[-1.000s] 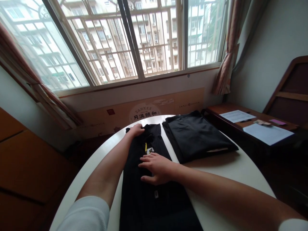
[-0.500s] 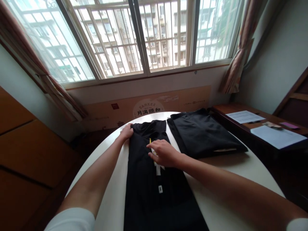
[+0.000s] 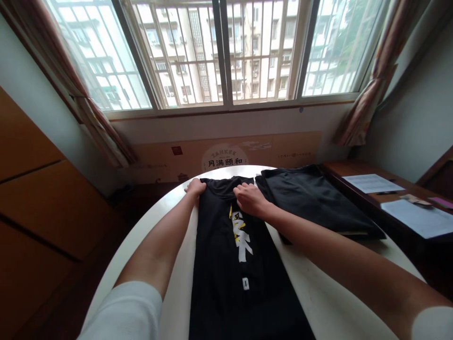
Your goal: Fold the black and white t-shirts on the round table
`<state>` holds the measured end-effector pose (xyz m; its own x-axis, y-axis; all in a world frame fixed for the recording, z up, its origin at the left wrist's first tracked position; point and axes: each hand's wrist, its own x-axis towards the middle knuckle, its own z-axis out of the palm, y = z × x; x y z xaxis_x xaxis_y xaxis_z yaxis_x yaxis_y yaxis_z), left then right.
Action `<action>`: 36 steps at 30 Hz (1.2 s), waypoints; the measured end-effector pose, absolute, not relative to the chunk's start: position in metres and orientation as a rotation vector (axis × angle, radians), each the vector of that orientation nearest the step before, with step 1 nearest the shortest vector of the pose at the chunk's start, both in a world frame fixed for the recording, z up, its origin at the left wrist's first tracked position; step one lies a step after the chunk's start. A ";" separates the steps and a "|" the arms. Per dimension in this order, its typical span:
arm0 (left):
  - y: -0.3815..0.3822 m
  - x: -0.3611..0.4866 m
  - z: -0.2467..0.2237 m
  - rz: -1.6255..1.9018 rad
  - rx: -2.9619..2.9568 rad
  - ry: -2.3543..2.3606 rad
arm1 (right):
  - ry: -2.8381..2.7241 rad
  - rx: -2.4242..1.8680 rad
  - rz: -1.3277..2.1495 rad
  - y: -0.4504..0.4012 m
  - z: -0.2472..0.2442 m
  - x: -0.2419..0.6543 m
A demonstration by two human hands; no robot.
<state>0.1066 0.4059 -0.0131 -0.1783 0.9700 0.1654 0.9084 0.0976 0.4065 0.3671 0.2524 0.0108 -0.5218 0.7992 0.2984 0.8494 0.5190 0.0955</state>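
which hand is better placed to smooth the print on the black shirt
Probably the right hand: it sits just beyond the print, while the left hand is at the far left corner of the black shirt.

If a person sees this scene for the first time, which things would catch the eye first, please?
Probably the bright barred window across the top, then the white and yellow print on the black garment lying lengthwise on the white round table. The left hand is at the garment's far left corner, the right hand just above the print, and a folded dark cloth lies to the right.
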 end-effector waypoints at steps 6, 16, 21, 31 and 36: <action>0.408 0.118 -0.019 0.660 1.682 2.373 | -2.724 -1.244 -0.389 0.245 0.011 0.381; 0.379 0.121 -0.006 0.639 1.730 2.328 | -2.219 -1.640 0.203 0.297 0.017 0.389; 0.348 0.128 -0.004 0.436 1.791 2.401 | -2.025 -1.838 0.351 0.338 0.003 0.392; 0.316 0.138 -0.012 0.422 1.978 2.460 | -1.749 -1.806 0.501 0.366 0.000 0.374; 0.311 0.141 -0.011 0.437 1.935 2.478 | -1.561 -1.830 0.763 0.366 -0.002 0.366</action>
<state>0.1410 0.3109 -0.0109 -0.2563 0.9471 0.1934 0.9561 0.2189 0.1949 0.3662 0.3656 -0.0024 0.1396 0.9894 -0.0393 0.6393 -0.1204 -0.7595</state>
